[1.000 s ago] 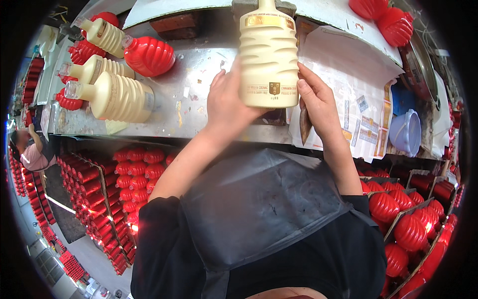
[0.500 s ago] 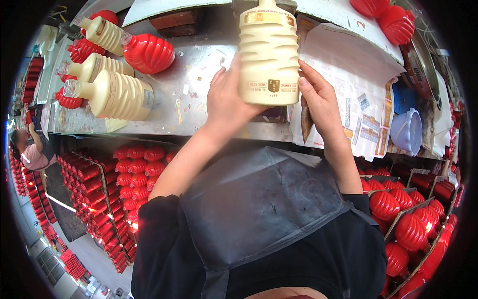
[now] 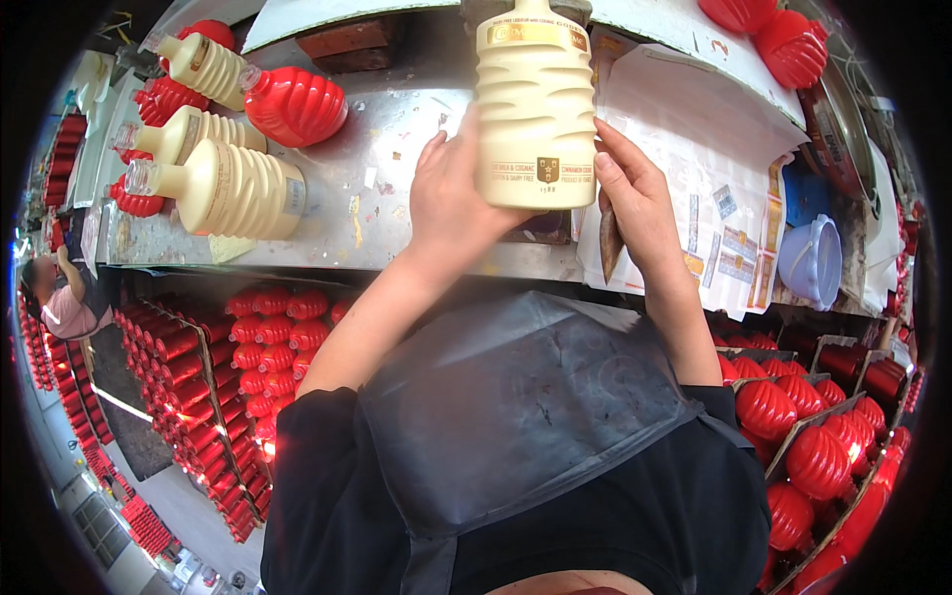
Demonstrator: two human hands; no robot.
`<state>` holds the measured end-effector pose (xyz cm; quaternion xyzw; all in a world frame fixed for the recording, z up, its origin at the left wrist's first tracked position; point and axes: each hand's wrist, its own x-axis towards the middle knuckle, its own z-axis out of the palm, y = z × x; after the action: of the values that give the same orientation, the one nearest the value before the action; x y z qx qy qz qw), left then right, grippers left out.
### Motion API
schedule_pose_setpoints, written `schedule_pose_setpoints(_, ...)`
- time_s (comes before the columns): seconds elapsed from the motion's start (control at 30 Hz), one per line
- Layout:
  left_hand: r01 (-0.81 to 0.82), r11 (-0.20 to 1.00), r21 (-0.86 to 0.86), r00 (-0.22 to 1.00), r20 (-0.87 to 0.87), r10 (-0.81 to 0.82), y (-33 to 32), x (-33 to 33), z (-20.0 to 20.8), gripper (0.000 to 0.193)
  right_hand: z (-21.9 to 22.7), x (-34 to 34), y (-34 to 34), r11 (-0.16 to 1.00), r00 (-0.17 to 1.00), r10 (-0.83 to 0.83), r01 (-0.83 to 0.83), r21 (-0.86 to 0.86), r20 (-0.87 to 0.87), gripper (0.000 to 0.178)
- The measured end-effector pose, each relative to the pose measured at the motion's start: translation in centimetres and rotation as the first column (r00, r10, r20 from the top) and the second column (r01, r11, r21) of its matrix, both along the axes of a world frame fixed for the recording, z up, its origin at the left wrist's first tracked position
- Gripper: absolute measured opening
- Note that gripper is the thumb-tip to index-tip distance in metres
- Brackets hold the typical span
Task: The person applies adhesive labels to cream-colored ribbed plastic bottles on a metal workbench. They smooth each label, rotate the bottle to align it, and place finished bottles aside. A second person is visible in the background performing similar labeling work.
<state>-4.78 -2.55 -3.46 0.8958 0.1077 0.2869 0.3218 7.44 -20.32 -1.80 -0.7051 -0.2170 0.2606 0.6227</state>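
Note:
A cream-coloured bottle [image 3: 535, 119] with a rippled body and printed gold, red and dark markings stands upright in front of me at the top centre. Its neck runs out of the picture. My left hand [image 3: 451, 193] is against its lower left side; the fingertips are smeared and partly hidden by the bottle. My right hand [image 3: 640, 193] is at the right side, its index finger and thumb close to the bottle wall. A brown, flat, pointed tool [image 3: 610, 241] sticks out below the right fingers, held in that hand. Behind the bottle's base, a dark block partly shows.
Several cream bottles [image 3: 243, 188] and red ribbed bottles [image 3: 297, 106] lie at left on the metal table [image 3: 347, 248]. Printed white sheets [image 3: 714, 198] cover the right side, beside a pale bucket [image 3: 811, 260]. Red bottles [image 3: 818, 461] fill racks below. A person [image 3: 69, 293] is far left.
The cream bottle's print has shifted slightly to the right, so it has turned a little. Both hands stay almost in the same place.

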Motion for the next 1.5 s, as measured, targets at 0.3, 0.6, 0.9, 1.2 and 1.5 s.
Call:
schedule_pose_setpoints(0.3, 0.101, 0.973, -0.206, 0.993, 0.074, -0.087, 0.1, -0.3, -0.9, 0.099, -0.9, -0.6, -0.1, 0.999, 0.992, 0.044, -0.041, -0.021, 0.119, 0.072)
schedule_pose_setpoints(0.6, 0.109, 0.837, -0.536, 0.993, 0.106, -0.061, -0.5, -0.1, -2.9, 0.064, -0.5, -1.1, 0.9, 0.989, 1.0, 0.006, -0.004, 0.148, -0.017, 0.075)
schedule_pose_setpoints(0.9, 0.153, 0.701, -0.696, 0.984, 0.045, -0.17, 0.1, -0.8, -2.8, 0.063, 1.0, -2.0, 1.7, 0.95, 0.961, 0.003, 0.084, -0.3, 0.278, 0.088)
schedule_pose_setpoints(1.2, 0.198, 0.535, -0.821, 0.979, 0.135, -0.154, -0.1, -0.9, -1.3, 0.06, -0.7, -1.4, 0.4, 0.99, 0.994, 0.038, -0.023, 0.139, -0.102, 0.066)
schedule_pose_setpoints(1.5, 0.213, 0.502, -0.838, 0.973, 0.137, -0.185, -0.1, -0.8, -1.7, 0.056, -0.9, -1.2, 0.2, 0.989, 0.983, 0.007, 0.02, 0.143, -0.182, 0.06)
